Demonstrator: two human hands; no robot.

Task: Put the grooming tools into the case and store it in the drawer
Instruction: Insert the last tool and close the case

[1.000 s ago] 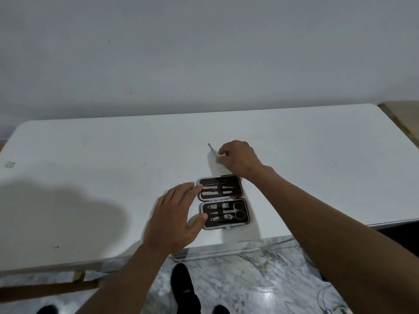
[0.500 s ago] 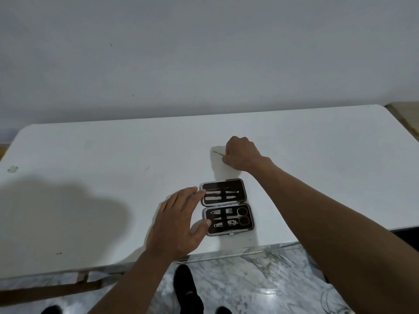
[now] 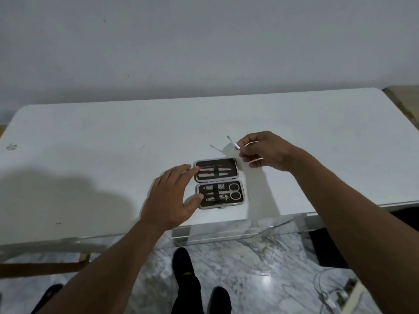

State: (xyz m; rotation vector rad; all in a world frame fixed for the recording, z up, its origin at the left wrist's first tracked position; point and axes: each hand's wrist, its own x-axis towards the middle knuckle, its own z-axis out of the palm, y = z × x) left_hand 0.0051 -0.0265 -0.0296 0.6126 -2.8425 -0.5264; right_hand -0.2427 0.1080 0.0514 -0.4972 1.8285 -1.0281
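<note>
An open grooming case (image 3: 218,183) with a dark lining lies flat on the white table (image 3: 90,155) near its front edge. Its two halves hold small scissors, a clipper and several thin metal tools under straps. My left hand (image 3: 169,198) rests against the case's left side, fingers spread, thumb and forefinger touching its rim. My right hand (image 3: 264,151) hovers just behind the case's right corner and pinches a thin metal tool (image 3: 231,140) whose tip points up and left. Another slim tool (image 3: 215,148) seems to lie on the table behind the case.
A clear acrylic drawer or shelf (image 3: 238,232) hangs under the table's front edge, below the case. Marble floor and my dark shoes (image 3: 188,268) show beneath. Cables (image 3: 326,291) lie on the floor at lower right. A plain wall stands behind the table.
My right hand has lifted off the table with the thin tool pinched in its fingers and shifted a little to the right. My left hand stays against the case.
</note>
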